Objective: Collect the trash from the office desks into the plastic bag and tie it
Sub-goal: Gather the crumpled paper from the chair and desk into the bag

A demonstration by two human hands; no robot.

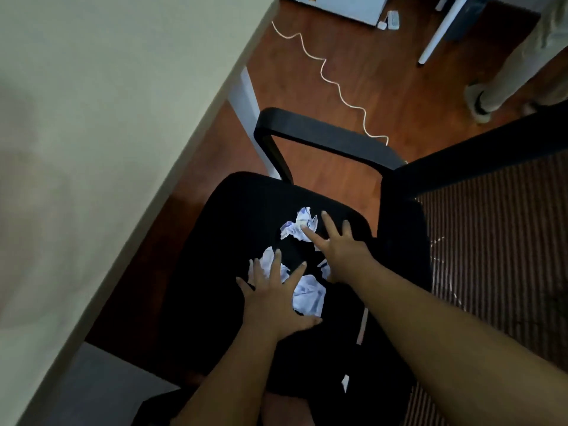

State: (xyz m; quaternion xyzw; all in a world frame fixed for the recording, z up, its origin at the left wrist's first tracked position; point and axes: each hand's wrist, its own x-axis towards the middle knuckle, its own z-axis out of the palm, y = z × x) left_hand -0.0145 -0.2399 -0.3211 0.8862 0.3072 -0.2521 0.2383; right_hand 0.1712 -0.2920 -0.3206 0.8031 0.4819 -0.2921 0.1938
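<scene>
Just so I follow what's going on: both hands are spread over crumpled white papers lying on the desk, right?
Not quite. The left hand and right hand are spread over the crumpled white papers, but these lie on the black chair, not on the desk beside it. The head view shows this.

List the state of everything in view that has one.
left hand: open, fingers spread over lower paper wads
right hand: open, fingers spread, one on upper paper wad
upper paper wad: crumpled, lying loose
lower paper wads: crumpled, partly under left hand
cable: loose, wavy on floor
</scene>
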